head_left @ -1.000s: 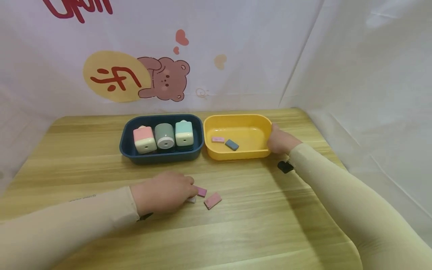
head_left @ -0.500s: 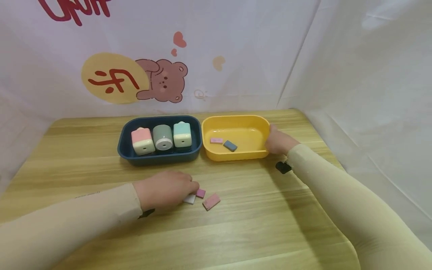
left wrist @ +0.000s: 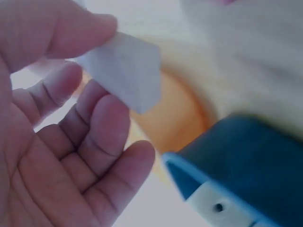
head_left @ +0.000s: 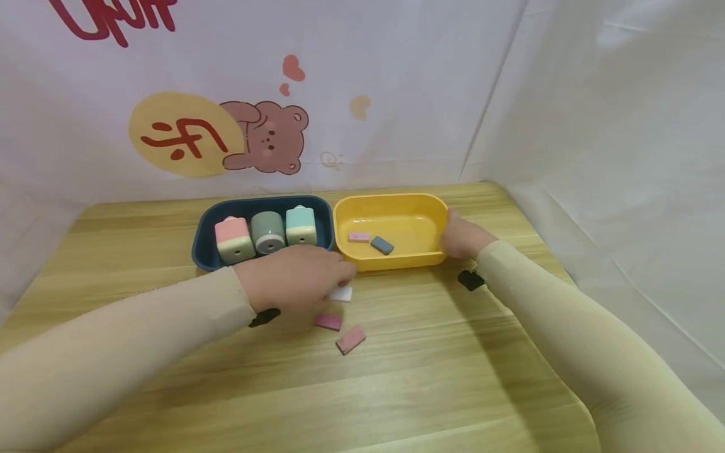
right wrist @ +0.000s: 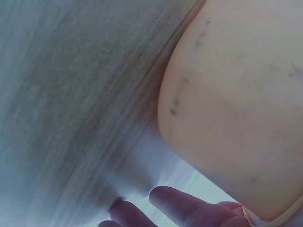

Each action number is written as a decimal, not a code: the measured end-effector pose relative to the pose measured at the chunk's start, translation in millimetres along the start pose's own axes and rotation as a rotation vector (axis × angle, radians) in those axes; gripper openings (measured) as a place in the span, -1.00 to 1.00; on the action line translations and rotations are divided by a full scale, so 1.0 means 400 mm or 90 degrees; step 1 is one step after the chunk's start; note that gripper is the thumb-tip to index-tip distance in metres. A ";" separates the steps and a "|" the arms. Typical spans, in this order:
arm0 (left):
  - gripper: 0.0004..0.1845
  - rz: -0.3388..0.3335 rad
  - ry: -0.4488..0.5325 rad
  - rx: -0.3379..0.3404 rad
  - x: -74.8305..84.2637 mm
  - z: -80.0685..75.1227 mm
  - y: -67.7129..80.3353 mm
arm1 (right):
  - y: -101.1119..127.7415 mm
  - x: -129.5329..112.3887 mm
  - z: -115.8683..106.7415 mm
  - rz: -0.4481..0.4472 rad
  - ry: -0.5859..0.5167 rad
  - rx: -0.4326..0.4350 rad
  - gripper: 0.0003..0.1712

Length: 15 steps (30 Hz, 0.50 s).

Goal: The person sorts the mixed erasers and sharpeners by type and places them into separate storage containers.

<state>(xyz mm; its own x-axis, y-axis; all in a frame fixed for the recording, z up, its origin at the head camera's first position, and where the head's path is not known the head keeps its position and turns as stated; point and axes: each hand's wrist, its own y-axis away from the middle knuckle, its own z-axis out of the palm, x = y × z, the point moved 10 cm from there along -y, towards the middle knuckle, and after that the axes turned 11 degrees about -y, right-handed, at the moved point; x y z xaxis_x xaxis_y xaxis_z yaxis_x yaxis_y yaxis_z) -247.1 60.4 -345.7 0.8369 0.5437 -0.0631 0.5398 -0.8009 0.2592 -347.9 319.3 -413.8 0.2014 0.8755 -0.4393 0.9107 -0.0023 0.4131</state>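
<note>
White eraser [head_left: 340, 293] lifted off table, pinched by left fingers [left wrist: 90, 33], nearer yellow tray [head_left: 391, 261].

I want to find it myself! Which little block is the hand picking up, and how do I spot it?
Start at the yellow tray on the wooden table. Just in front of its near left corner, the left hand pinches a small white block in its fingertips. It is the only white one: the two blocks on the table nearby are pink, and no hand touches them.
</note>
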 end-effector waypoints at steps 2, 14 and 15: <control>-0.81 -0.005 0.006 0.012 -0.008 -0.029 -0.017 | 0.001 0.000 0.000 -0.002 -0.003 0.002 0.00; -0.80 -0.021 0.020 0.059 -0.054 -0.166 -0.163 | 0.001 -0.003 -0.004 -0.017 -0.008 0.008 0.01; -0.79 -0.019 0.016 0.063 -0.056 -0.174 -0.177 | 0.001 -0.003 -0.005 -0.017 -0.008 0.007 0.02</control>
<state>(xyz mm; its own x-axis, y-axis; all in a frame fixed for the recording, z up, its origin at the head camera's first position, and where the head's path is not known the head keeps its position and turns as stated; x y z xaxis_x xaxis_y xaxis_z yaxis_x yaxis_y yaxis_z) -310.2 122.3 -295.8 0.8189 0.5722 -0.0448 0.5712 -0.8049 0.1609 -348.4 319.2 -411.4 0.1812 0.8695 -0.4595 0.9198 0.0155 0.3921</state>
